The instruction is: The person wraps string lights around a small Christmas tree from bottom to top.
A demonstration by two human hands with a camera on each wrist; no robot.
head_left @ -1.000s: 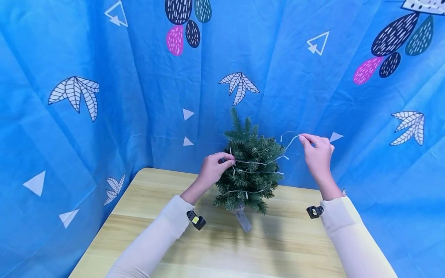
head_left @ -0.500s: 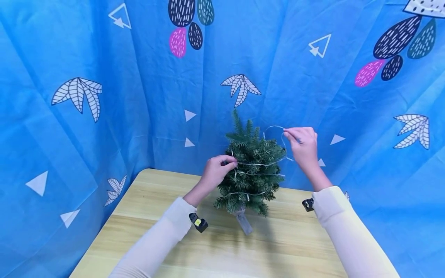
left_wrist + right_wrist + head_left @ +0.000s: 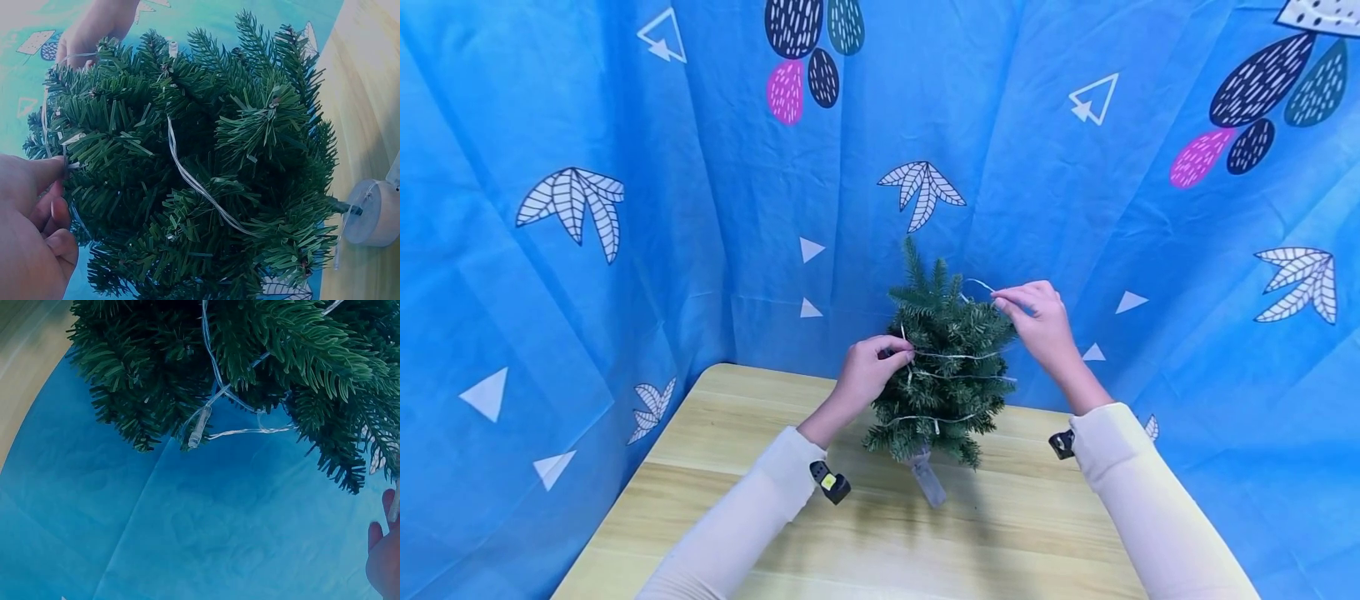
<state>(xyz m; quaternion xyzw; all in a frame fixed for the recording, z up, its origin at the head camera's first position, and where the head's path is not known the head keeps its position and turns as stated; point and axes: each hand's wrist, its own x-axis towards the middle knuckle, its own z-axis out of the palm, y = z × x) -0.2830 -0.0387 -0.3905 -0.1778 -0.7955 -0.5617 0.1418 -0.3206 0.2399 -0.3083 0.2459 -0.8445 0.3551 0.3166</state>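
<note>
A small green artificial Christmas tree [image 3: 951, 321] stands on the table, wrapped in several turns of clear-wired string lights [image 3: 958, 357]. At its left side my left hand [image 3: 871, 371] pinches the wire between thumb and fingertips, close against the branches; the left wrist view shows this hand [image 3: 31, 225] too. My right hand [image 3: 1037, 325] is at the tree's upper right and pinches a stretch of the same wire, which arcs behind the top. In the right wrist view a clear bulb [image 3: 200, 427] hangs beside the branches, and part of the right hand [image 3: 384, 556] shows at the edge.
Below the branches, a translucent piece [image 3: 928, 479] is seen at the foot of the tree; the left wrist view shows a round clear base [image 3: 372, 212]. The wooden table [image 3: 737, 467] ends just behind the tree, where a patterned blue curtain [image 3: 760, 208] hangs.
My right hand has moved left towards the tree, drawing the wire from the right side to behind the top. My left hand keeps its pinch at about the same place.
</note>
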